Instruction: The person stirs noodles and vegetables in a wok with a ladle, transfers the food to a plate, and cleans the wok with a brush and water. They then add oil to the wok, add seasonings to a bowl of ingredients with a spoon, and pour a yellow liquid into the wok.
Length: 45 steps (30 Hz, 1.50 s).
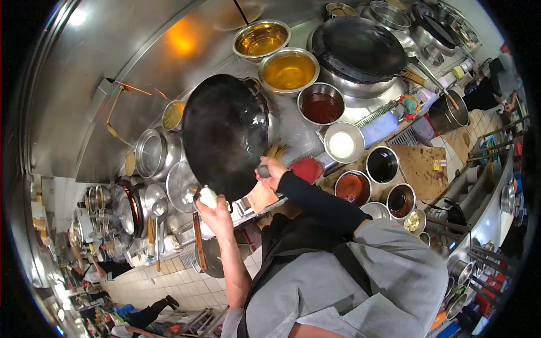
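Observation:
A large black wok (225, 132) is tilted up on the stove in front of me, its dark inside wet and shiny at the right. At its near left rim, my left hand (216, 218) is closed around a bunched white cloth (208, 197), fingers right by the wok's edge. My right hand (274, 173) is closed at the wok's lower right side. A rounded dark grey end (263, 170) shows in that grip; I cannot tell what it belongs to. Just behind those fingers are the bristles of a bamboo brush (277, 151).
Bowls of yellow oil (289, 70), dark red liquid (321, 107) and white contents (341, 145) stand right of the wok. A second wok (360, 48) sits farther right. A strainer (182, 186) and a wooden-handled tool (200, 242) lie left. Other people (152, 315) are lower left.

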Motion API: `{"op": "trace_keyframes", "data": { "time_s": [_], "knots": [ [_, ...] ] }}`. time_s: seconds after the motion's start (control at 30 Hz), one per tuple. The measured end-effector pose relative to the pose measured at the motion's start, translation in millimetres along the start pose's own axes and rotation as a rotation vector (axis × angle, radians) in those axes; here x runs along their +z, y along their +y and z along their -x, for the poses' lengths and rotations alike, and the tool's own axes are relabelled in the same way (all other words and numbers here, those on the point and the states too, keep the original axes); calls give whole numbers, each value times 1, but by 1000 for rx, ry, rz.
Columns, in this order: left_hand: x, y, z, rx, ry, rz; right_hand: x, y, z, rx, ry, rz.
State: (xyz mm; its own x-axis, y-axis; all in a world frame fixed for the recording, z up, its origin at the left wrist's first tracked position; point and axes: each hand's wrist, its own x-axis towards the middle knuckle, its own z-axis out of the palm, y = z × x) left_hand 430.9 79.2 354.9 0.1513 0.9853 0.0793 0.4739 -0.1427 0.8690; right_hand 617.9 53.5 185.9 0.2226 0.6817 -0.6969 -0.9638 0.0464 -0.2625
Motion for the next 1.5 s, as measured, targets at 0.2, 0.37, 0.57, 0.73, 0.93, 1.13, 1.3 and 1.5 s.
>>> {"op": "trace_keyframes", "data": {
  "time_s": [0.2,0.37,0.57,0.73,0.93,1.13,1.3,1.5],
  "knots": [
    [-25,-82,-50,-454,8,339,-86,-70,85,76,-237,-6],
    [8,-157,-85,-763,-233,555,-43,-111,136,-180,-155,366],
    [100,-206,-92,-835,-361,781,83,-123,132,-383,-333,546],
    [71,-199,-74,-693,-363,505,189,-120,125,-546,-413,796],
    [36,-124,-81,674,-380,-112,325,-127,38,-1165,-384,1035],
    [73,-151,-87,426,-627,-150,300,-132,-218,-878,223,2202],
    [75,-149,-77,438,-586,-155,241,-49,-191,-1236,269,1681],
    [82,-147,-83,476,-587,-158,220,-11,-62,0,-452,2074]
  ]
}}
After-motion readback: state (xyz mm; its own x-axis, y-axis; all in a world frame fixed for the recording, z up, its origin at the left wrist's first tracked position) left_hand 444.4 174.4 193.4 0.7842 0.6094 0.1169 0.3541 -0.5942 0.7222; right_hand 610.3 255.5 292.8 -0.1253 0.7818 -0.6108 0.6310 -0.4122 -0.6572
